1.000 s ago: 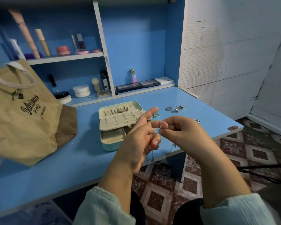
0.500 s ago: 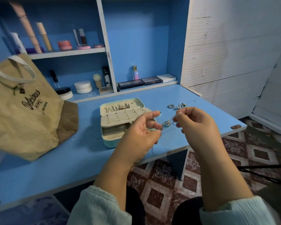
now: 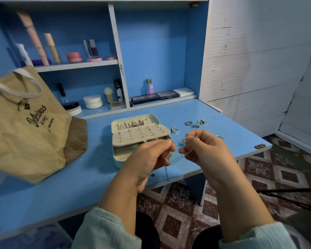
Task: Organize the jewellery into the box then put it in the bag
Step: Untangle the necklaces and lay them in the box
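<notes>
Above the desk's front edge (image 3: 178, 178), both hands' grips (image 3: 147, 157) (image 3: 203, 150) pinch a chain (image 3: 176, 159).

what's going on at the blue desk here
A person is sorting jewellery at a blue desk. Both hands are raised over its front edge, the left hand and the right hand each pinching a thin chain, one end of which dangles below the left hand. The jewellery box lies open just behind the hands, with pieces already in its lid. Several rings lie loose on the desk to its right. The paper bag stands at the left.
</notes>
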